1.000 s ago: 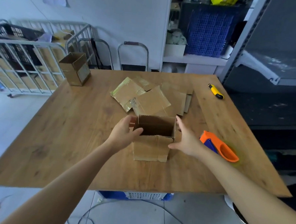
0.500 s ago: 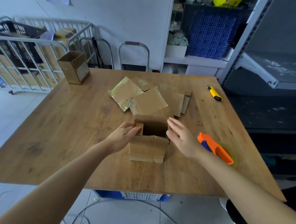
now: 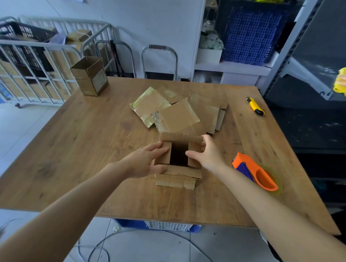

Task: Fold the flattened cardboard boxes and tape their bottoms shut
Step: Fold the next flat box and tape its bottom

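Box (image 3: 175, 181) at mid-tabletop (image 3: 86, 145), with both hands pressing its side flaps inward.

The left hand (image 3: 146, 161) lies flat on the left flap (image 3: 163, 153), fingers straight and thumb along the near flap (image 3: 184, 171). The right hand (image 3: 207, 156) presses the right flap (image 3: 193, 162) with fingers fairly straight — its fingertips seem to reach the far flap (image 3: 179, 137), though blur makes that uncertain. A dark gap shows between the side flaps. Just behind the box lies a pile of flat boxes (image 3: 175, 112). A tape dispenser (image 3: 254, 172) sits beside the right wrist, a knife (image 3: 255, 106) lies near the far right edge, and a folded box (image 3: 89, 75) stands at the far left corner.
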A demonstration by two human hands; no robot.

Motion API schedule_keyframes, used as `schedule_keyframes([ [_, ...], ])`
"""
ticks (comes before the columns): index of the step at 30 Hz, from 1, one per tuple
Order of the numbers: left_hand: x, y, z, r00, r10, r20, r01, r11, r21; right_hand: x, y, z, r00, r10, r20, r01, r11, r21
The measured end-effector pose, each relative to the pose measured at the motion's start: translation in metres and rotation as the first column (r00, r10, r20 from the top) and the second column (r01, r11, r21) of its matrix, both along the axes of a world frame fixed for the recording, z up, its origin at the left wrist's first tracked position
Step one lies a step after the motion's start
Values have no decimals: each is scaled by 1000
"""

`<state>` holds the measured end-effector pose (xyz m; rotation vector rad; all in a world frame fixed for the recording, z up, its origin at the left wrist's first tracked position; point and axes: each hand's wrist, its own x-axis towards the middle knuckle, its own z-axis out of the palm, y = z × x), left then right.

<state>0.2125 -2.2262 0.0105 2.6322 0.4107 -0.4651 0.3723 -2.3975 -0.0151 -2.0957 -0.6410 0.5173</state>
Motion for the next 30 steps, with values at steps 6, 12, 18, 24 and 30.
schedule_keyframes([
  [6, -1, 2, -6, 999, 0, 34, 0, 1000, 8, 2, 5, -8, 999, 21, 27, -22, 1000, 22],
  [12, -8, 4, -9, 981, 129, 148, -114, 988, -109, 10, -8, 17, 990, 125, -57, -113, 977, 181],
  [18, -8, -12, -17, 845, 377, 379, -318, 925, -210, 1, -24, 30, 935, 344, 89, -341, 939, -48],
  [24, -6, -17, -12, 832, 366, 417, -295, 928, -226, 1, -27, 36, 849, 477, 226, -413, 867, -279],
  [30, 2, -19, -10, 817, 405, 410, -300, 907, -296, -9, -16, 36, 742, 538, 400, -417, 838, -352],
])
